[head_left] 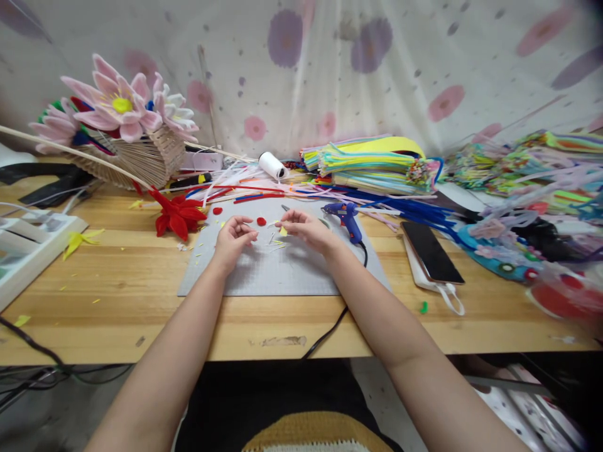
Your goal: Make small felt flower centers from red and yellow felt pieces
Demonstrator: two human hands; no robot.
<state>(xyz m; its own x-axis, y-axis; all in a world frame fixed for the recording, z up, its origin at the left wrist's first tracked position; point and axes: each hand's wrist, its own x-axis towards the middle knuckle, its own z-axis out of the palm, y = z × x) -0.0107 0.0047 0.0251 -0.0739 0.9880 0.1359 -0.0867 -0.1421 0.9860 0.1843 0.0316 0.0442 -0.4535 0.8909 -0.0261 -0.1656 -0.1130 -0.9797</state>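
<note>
My left hand [230, 242] hovers over the left half of a grey cutting mat [287, 279], fingers loosely curled and thumb apart from them, with nothing visible between. My right hand [308, 231] is across from it, its fingertips pinched on a small yellow piece [283, 231]. Thin white and yellow scraps [276, 243] lie on the mat between the hands. Beyond them is a small round red piece [261, 221], with another red piece [217, 211] farther left. A blue hot glue gun [346, 220] rests at the mat's right side.
A red fuzzy flower [176, 215] lies left of the mat, near a basket of pink flowers [121, 107]. Bundled pipe cleaners [372, 164] and a white thread spool [272, 166] line the back. A phone [432, 252] lies right; a black cord [330, 331] crosses the table's front edge.
</note>
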